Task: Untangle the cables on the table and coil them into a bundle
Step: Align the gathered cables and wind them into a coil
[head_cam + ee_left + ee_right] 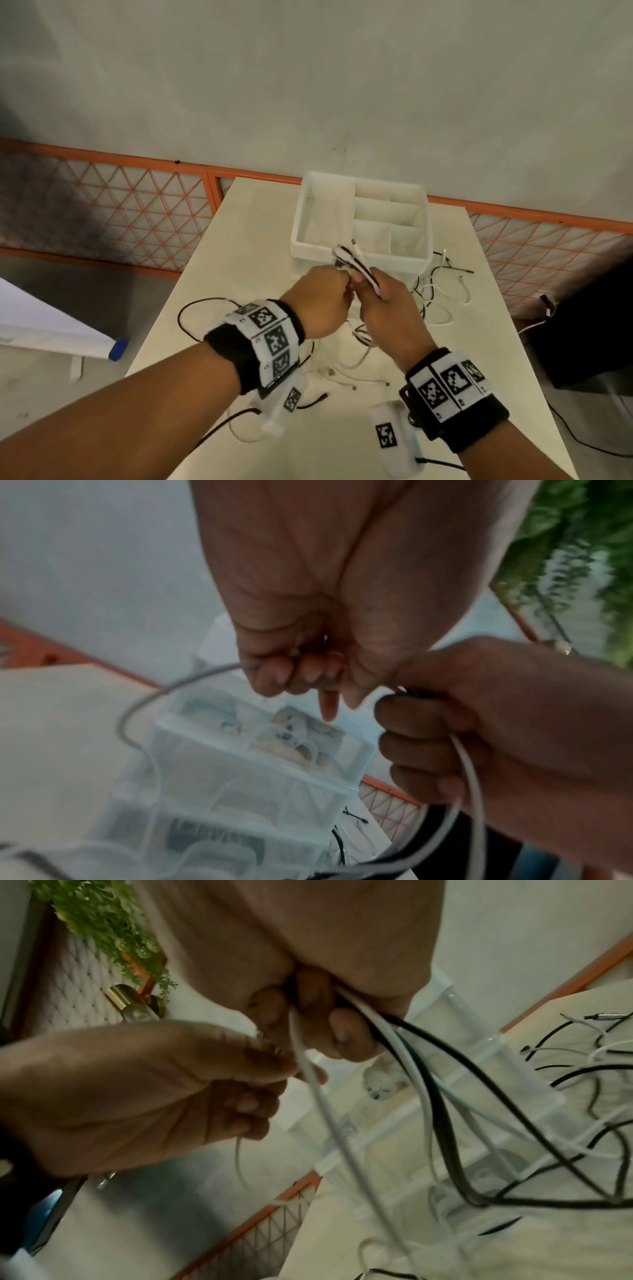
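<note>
Both hands are raised above the white table (pixel 246 246), just in front of the organiser box. My right hand (pixel 390 305) grips a bundle of white and black cables (pixel 356 262), whose ends stick out past the knuckles. In the right wrist view, the right hand (pixel 318 1010) has its fingers curled round those cables (pixel 424 1096), which hang down to the table. My left hand (pixel 325 298) pinches a thin white cable (pixel 308 1069) right next to the right hand. The left hand (pixel 301 674) shows curled fingers, and a thin cable (pixel 192 680) loops away from them.
A white divided organiser box (pixel 298 226) stands at the table's far end. More tangled cables (pixel 435 298) lie to its right and others (pixel 342 370) under my wrists. A black cable loop (pixel 191 308) nears the left edge. A dark object (pixel 582 325) stands to the right.
</note>
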Tool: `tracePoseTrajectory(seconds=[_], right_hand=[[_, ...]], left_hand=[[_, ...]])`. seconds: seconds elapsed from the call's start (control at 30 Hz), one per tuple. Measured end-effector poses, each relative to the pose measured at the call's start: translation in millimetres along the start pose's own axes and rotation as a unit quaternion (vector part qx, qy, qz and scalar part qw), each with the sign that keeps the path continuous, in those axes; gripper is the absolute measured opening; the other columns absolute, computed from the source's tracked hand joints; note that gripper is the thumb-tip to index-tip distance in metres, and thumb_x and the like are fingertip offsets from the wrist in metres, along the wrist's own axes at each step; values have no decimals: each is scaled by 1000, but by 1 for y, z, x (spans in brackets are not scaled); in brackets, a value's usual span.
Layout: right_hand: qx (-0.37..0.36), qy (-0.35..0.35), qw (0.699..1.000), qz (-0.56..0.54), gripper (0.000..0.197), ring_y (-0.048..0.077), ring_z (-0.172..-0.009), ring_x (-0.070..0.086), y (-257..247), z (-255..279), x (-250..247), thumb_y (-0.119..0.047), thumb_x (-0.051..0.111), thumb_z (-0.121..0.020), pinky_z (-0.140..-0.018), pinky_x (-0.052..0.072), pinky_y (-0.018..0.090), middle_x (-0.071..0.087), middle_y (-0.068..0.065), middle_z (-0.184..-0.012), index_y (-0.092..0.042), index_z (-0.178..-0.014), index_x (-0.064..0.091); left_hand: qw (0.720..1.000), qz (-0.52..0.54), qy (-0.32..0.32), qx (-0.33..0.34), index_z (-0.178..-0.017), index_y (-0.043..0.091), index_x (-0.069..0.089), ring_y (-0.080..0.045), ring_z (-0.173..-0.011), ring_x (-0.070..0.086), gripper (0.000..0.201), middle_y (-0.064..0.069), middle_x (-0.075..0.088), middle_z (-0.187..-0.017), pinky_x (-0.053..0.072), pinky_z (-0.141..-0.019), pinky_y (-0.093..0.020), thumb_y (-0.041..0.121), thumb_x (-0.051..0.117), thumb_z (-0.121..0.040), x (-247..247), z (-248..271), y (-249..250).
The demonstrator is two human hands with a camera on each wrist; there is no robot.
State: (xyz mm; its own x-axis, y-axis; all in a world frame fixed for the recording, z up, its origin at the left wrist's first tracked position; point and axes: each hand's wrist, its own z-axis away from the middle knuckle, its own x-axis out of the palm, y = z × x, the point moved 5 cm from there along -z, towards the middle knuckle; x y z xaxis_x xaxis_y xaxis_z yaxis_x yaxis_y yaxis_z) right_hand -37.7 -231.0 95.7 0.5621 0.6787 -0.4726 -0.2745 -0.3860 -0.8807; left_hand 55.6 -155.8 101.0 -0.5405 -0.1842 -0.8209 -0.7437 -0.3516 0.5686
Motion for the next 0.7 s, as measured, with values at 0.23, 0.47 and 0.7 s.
tracePoseTrajectory(seconds=[0.23,0.47,0.7], right_hand=[[45,99,992,66,27,5,-46,45,40,1,-63,-22,54,-101,-53,37,26,59,-4,-62,-17,-77,66],[42,43,981,186,24,20,-82,66,40,2,-69,-18,54,-96,-75,55,39,75,-9,-91,-32,-107,69],[26,-49,998,23,19,12,-49,59,10,5,-3,-18,48,-102,-51,49,31,65,-7,-55,-20,-90,64]], left_hand=[[992,62,-47,-101,-99,30,67,-20,-98,61,27,6,67,-99,47,-87,-28,26,40,-104,-10,20,-80],[998,37,-13,-44,-114,34,67,-14,-90,51,25,5,42,-90,39,-89,-24,24,47,-102,-5,23,-68],[999,-22,17,47,-106,4,63,-29,-100,60,21,-13,64,-109,48,-85,-38,5,46,-93,17,3,-1]])
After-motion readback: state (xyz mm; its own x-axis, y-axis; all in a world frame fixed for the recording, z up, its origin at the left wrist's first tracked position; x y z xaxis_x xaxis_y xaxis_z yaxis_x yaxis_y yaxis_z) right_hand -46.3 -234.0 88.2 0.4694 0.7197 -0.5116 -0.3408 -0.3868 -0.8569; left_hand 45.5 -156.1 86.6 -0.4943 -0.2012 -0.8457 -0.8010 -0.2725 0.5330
